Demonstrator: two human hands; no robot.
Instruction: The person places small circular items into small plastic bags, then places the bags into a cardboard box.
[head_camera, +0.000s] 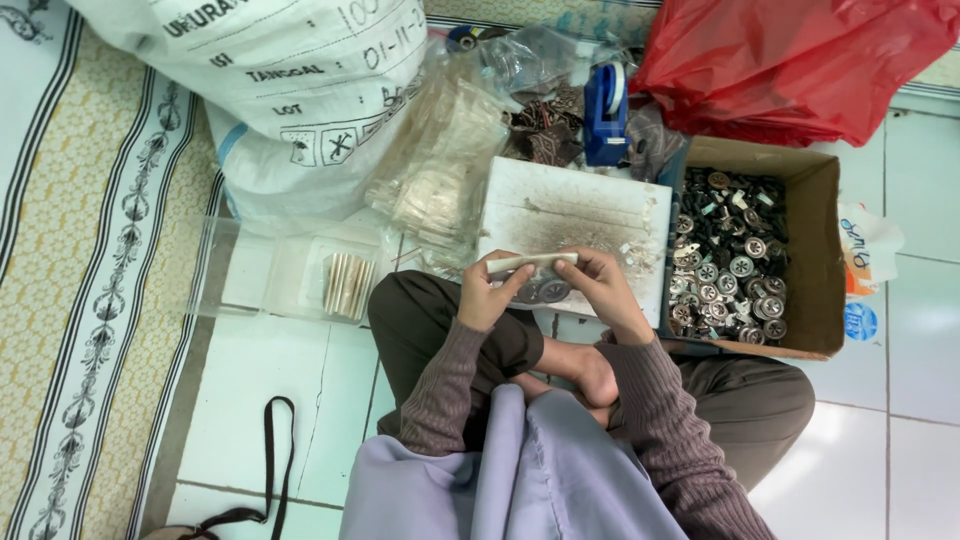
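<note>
I sit on the floor with my legs crossed, and I hold a thin pale strip (532, 262) between my two hands. My left hand (486, 294) pinches the left end and my right hand (598, 287) pinches the right end, so both hands are closed on it. The strip lies flat and long from left to right, just over my lap, and neither hand is nearer than the other. Right under it I can see a few round metal pieces (541, 291), close to my fingers. Past my hands is a white board (570, 205) with grey dust on it. To my right, touching the board's edge, is a cardboard box (822, 250) full of more round metal pieces. To my left is a clear tray (290, 275) with a bunch of pale sticks (348, 285) in it. There is bare tile floor near my left knee, so that side has more room to move.
</note>
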